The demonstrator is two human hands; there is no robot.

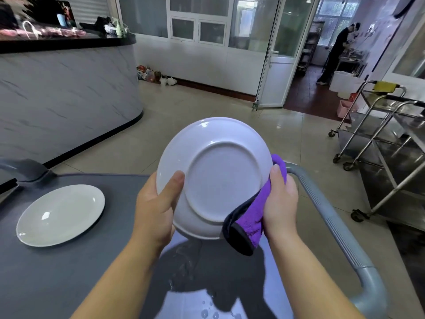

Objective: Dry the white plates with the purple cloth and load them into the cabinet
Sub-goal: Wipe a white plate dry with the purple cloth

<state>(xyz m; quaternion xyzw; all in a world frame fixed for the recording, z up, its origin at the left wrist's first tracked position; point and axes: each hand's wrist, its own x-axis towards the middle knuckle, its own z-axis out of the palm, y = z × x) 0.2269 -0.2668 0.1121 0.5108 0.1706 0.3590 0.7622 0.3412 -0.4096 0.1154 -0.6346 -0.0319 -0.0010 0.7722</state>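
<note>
I hold a white plate [220, 178] up in front of me, its underside turned toward me. My left hand [156, 208] grips its left rim, thumb on the underside. My right hand [279, 203] holds the purple cloth [250, 224] against the plate's right rim, thumb on top of the cloth; part of the cloth wraps behind the plate. A second white plate [61, 215] lies face up on the grey cart top [69, 272] at the left. No cabinet is in view.
Water drops lie on the cart top below the held plate. The cart's grey handle [333, 226] curves along the right. Steel trolleys [379, 146] stand at the right, a curved marble counter [69, 100] at the left. A person stands far off in the doorway [335, 54].
</note>
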